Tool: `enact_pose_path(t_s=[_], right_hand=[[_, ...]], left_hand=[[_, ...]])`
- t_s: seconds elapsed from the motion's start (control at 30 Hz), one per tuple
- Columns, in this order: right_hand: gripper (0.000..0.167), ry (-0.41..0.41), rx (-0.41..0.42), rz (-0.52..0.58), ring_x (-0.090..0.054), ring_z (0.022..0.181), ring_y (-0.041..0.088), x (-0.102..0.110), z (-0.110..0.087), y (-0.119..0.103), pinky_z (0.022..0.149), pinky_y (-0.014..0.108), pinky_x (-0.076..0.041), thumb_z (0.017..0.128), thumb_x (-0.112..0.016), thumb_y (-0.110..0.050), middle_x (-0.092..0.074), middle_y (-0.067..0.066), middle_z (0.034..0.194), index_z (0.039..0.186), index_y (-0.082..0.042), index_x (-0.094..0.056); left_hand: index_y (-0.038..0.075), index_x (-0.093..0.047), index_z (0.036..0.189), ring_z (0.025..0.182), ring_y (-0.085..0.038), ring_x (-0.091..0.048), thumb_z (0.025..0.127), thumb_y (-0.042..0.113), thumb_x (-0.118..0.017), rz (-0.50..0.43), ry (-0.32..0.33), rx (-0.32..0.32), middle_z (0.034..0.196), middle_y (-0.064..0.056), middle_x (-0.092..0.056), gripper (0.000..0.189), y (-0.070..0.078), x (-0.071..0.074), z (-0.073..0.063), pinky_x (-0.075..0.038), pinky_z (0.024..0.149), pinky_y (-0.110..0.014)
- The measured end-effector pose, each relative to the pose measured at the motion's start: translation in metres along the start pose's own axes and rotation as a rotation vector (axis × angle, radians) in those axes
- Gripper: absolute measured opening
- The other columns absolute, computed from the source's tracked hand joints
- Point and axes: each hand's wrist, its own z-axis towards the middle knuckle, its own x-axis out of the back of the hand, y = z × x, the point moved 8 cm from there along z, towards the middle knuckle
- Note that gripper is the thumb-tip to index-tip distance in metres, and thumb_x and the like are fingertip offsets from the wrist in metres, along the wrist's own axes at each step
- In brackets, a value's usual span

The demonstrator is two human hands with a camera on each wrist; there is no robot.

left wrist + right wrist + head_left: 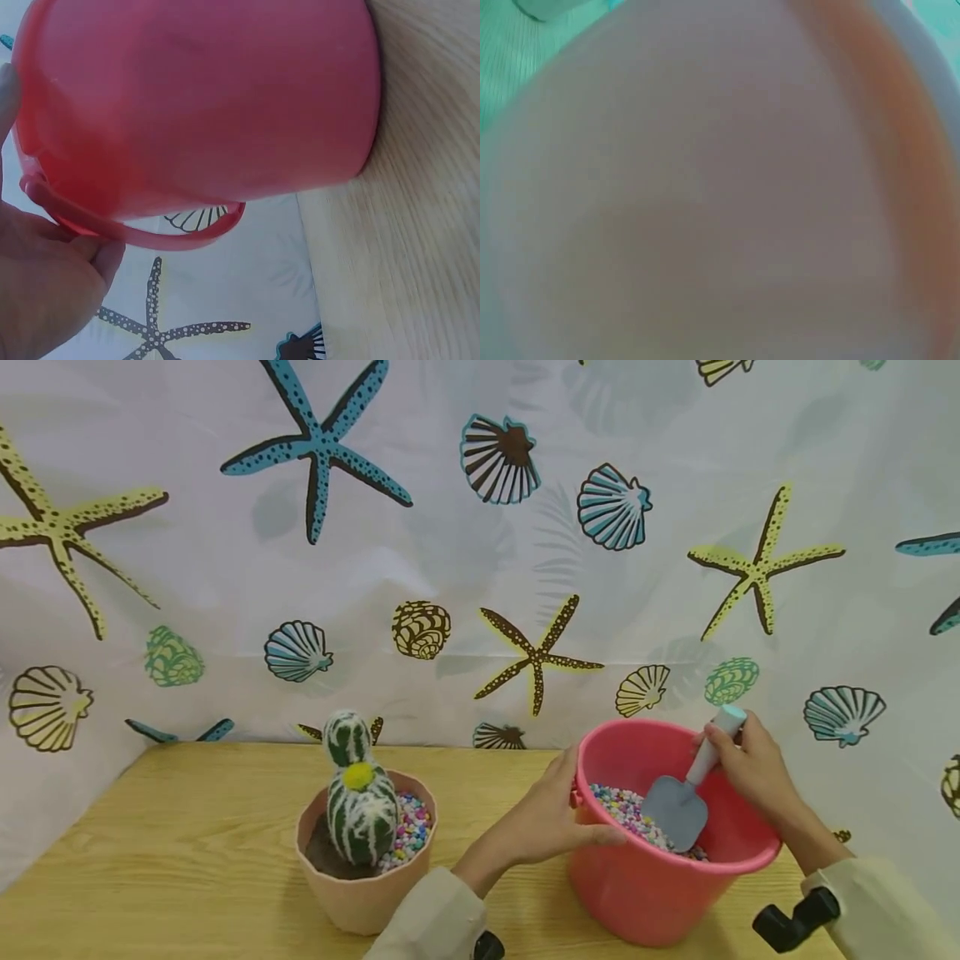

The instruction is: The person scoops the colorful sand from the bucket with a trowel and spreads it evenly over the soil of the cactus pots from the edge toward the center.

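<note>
A pink bucket (637, 893) stands on the right of the table, with small multicoloured pebbles (626, 806) inside. My left hand (543, 818) grips its left rim, the thumb lying along the outside near the front. In the left wrist view, the fingers of that hand sit beside the bucket's handle (161, 238). Over the bucket, my right hand (753, 768) holds a small trowel (678, 810) by its grey handle. The trowel's blade points down at the pebbles; how deep its tip sits cannot be told. The right wrist view is mostly a blur.
Left of the bucket is a peach pot (367, 902) holding a striped cactus (363, 818) with a yellow flower. Coloured pebbles (412, 835) cover its right side, brown soil-like material (326, 852) its left. A curtain (465, 560) with starfish and shells hangs behind the wooden table (187, 827).
</note>
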Motion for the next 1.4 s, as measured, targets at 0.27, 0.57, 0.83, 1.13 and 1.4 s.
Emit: enact_pose_path(t_s=[0.27, 0.57, 0.83, 1.13, 1.4], right_hand=[[0.039, 0.058, -0.081, 0.065, -0.054, 0.073, -0.008, 0.000, 0.001, -0.005, 0.064, 0.013, -0.048, 0.102, -0.040, -0.027, -0.063, 0.028, 0.110, 0.119, 0.009, -0.038], [0.044, 0.029, -0.146, 0.259, -0.058, 0.076, -0.007, -0.006, 0.000, -0.003, 0.068, 0.014, -0.053, 0.103, -0.037, -0.026, -0.065, 0.020, 0.104, 0.127, 0.011, -0.031], [0.035, 0.012, -0.145, 0.444, -0.062, 0.074, -0.005, -0.010, 0.000, -0.002, 0.067, 0.016, -0.054, 0.104, -0.035, -0.027, -0.059, -0.017, 0.083, 0.118, 0.005, -0.035], [0.028, -0.044, -0.196, 0.585, -0.066, 0.075, -0.002, -0.015, -0.004, 0.006, 0.066, 0.018, -0.056, 0.103, -0.037, -0.029, -0.063, -0.020, 0.080, 0.112, -0.003, -0.040], [0.041, -0.113, -0.291, 0.729, -0.066, 0.081, 0.000, -0.021, -0.009, 0.016, 0.073, 0.021, -0.056, 0.102, -0.039, -0.035, -0.064, -0.017, 0.086, 0.127, -0.004, -0.034]], left_hand=[[0.023, -0.019, 0.152, 0.121, -0.023, -0.047, 0.077, 0.035, -0.080, 0.002, 0.011, -0.044, 0.144, -0.008, -0.038, 0.097, 0.004, 0.004, 0.003, -0.050, 0.089, -0.027], [0.021, -0.015, 0.153, 0.117, -0.017, -0.046, 0.077, 0.037, -0.079, 0.052, 0.005, -0.021, 0.146, -0.009, -0.034, 0.101, 0.005, 0.001, 0.003, -0.050, 0.090, -0.030], [0.021, -0.007, 0.153, 0.121, -0.018, -0.045, 0.081, 0.041, -0.074, 0.076, -0.020, -0.008, 0.145, -0.009, -0.036, 0.100, 0.003, 0.000, -0.003, -0.049, 0.093, -0.032], [0.023, -0.008, 0.153, 0.130, -0.022, -0.040, 0.082, 0.040, -0.072, 0.026, -0.032, -0.034, 0.147, -0.006, -0.034, 0.097, 0.000, -0.003, -0.004, -0.048, 0.097, -0.031], [0.020, -0.005, 0.154, 0.133, -0.024, -0.038, 0.084, 0.043, -0.069, 0.077, -0.038, -0.040, 0.149, -0.007, -0.032, 0.098, -0.001, -0.002, -0.007, -0.046, 0.101, -0.035]])
